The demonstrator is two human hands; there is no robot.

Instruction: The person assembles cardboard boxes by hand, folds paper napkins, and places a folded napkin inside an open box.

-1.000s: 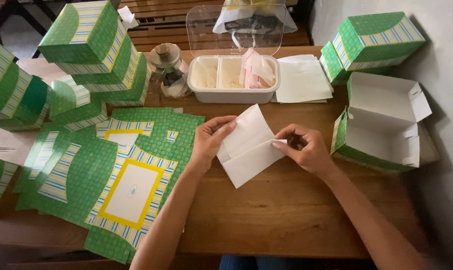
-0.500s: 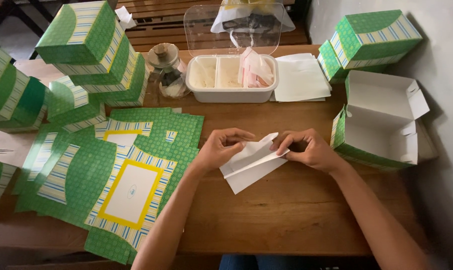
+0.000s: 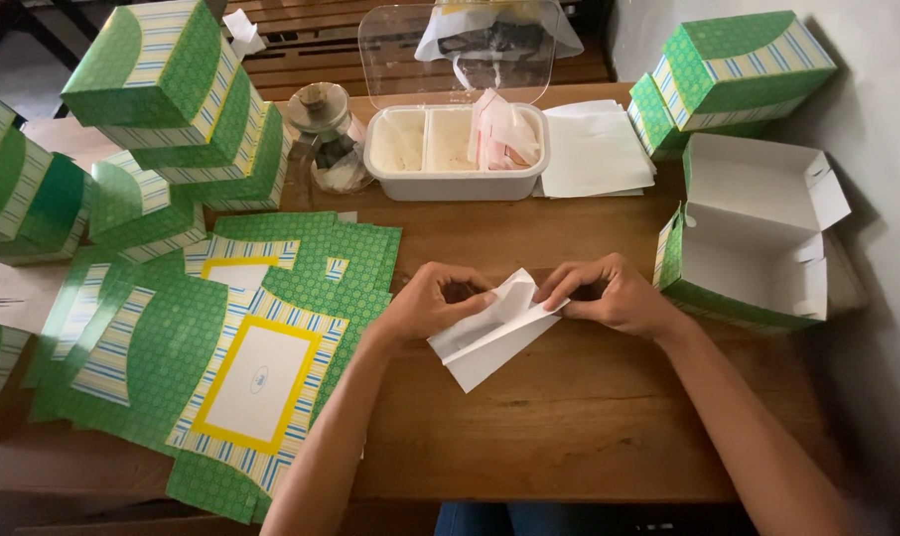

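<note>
Left hand (image 3: 432, 303) and right hand (image 3: 609, 295) pinch opposite ends of a thin, creased white paper sheet (image 3: 489, 333), folded triangular, at the wooden table's (image 3: 569, 437) centre.

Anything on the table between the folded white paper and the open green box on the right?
Head view: only the right hand lies between white paper and open box.

Matt white paper sheet (image 3: 494, 337); smooth brown wooden table (image 3: 569, 437).
</note>
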